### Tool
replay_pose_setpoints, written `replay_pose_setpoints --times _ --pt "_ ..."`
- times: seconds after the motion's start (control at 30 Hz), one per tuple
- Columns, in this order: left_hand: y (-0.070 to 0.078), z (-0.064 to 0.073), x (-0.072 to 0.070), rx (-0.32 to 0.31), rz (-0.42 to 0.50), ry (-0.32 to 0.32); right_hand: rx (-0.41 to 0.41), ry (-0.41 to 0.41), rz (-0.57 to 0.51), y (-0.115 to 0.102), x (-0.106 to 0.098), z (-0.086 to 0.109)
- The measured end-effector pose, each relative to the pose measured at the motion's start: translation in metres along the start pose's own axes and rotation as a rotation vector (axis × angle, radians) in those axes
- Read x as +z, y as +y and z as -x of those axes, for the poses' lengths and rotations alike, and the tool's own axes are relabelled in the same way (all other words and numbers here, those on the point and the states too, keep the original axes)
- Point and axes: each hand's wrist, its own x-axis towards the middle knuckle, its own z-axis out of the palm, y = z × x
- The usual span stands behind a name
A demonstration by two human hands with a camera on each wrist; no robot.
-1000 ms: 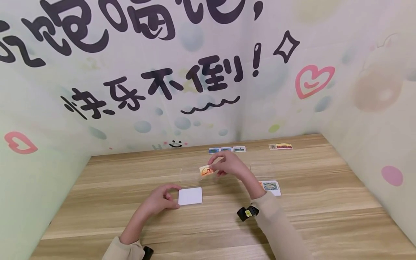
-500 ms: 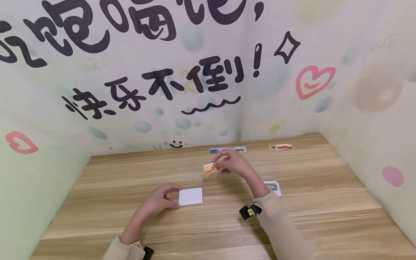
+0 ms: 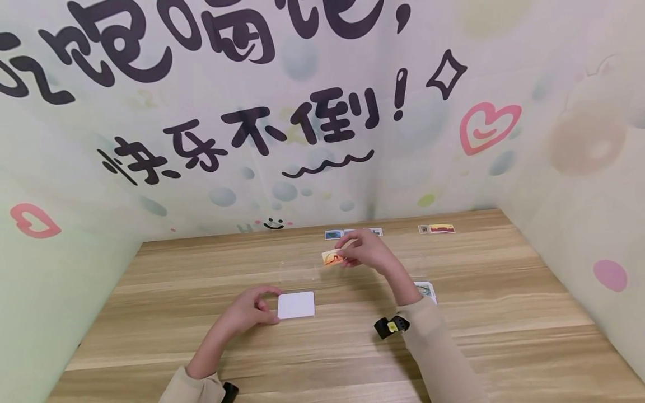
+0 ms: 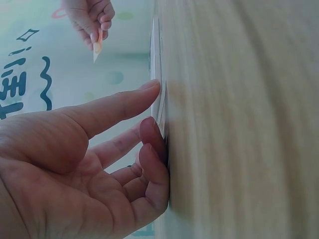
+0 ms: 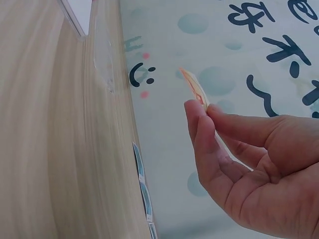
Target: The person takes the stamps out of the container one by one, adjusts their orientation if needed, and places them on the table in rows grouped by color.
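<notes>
My right hand (image 3: 370, 252) pinches an orange-and-yellow stamp (image 3: 331, 258) between thumb and fingers, above the table. In the right wrist view the stamp (image 5: 195, 88) tilts up past the fingertips, clear of the wood. My left hand (image 3: 248, 309) holds a stack of white cards (image 3: 295, 305) by its left side, the thumb at the near corner and a finger at the far one. Seen low in the left wrist view, the left thumb and fingers touch the edge of the stack (image 4: 156, 64), which lies on the table.
Thin clear plastic (image 3: 297, 271) lies beyond the white cards. Blue picture stamps (image 3: 333, 234) form a row at the back, partly behind the right hand. Two more stamps (image 3: 436, 229) lie back right. A picture-topped white pile (image 3: 426, 290) is partly covered by the right forearm.
My right hand has moved slightly right and away from me, carrying the orange stamp. The left hand stays on the white cards.
</notes>
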Motion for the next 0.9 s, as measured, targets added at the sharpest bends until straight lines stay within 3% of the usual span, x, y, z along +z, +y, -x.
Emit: replay_pose_setpoints --times 0.23,0.7,0.9 --pt "-0.001 -0.001 0.0 0.0 -0.009 0.004 -0.015 0.009 -0.012 0.001 -0.005 0.0" --pt "-0.002 -0.002 0.001 0.019 -0.007 -0.008 -0.007 0.075 0.101 0.0 -0.011 0.003" --pt "-0.002 -0.001 0.0 0.011 0.007 -0.005 -0.03 0.065 0.111 0.005 -0.011 0.0"
